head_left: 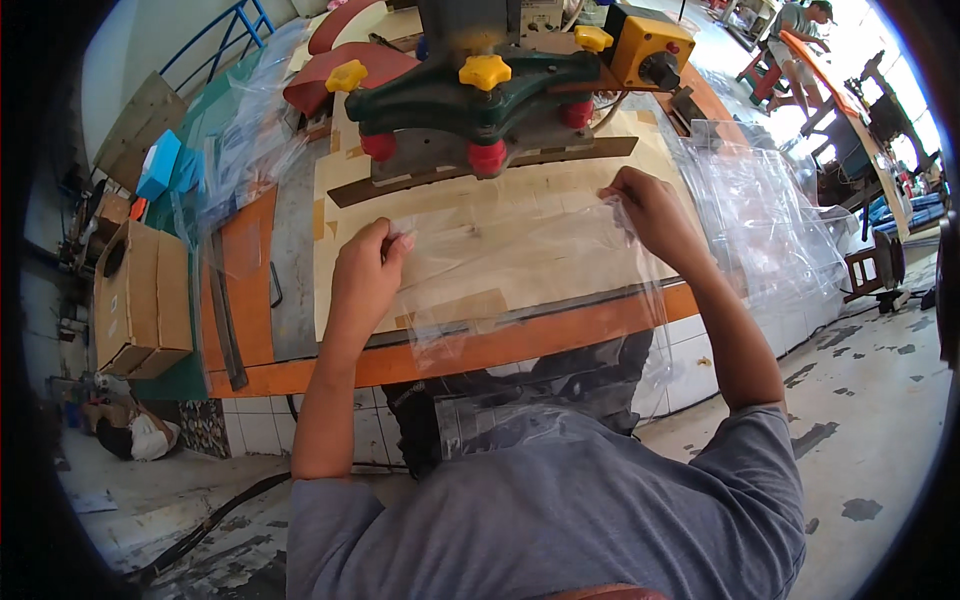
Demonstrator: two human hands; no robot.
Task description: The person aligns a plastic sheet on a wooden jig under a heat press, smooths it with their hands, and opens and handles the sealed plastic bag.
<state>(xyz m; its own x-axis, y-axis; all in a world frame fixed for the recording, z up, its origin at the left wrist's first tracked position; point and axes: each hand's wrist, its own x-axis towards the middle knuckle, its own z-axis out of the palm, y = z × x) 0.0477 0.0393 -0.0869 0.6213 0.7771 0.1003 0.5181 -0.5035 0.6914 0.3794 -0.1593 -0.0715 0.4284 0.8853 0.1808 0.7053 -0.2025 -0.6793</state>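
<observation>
Left hand: fingers curled, thumb and forefinger pinching the left edge of a clear plastic sheet. Right hand: same, fingertips closed on the sheet's upper right corner. The sheet spans flat between both grips, lying on the tan board of the workbench, and its near end drapes over the orange bench edge toward the person's lap.

Just beyond the sheet: a dark bar under the press head, a green cast frame with yellow knobs on top and red knobs below. Yellow switch box sits to the right of the frame.

Right of the right hand: a loose pile of clear plastic bags, touching the bench edge. Far left: a cardboard box and more clear plastic heaped on the bench. Another person is at a table in the far background.
</observation>
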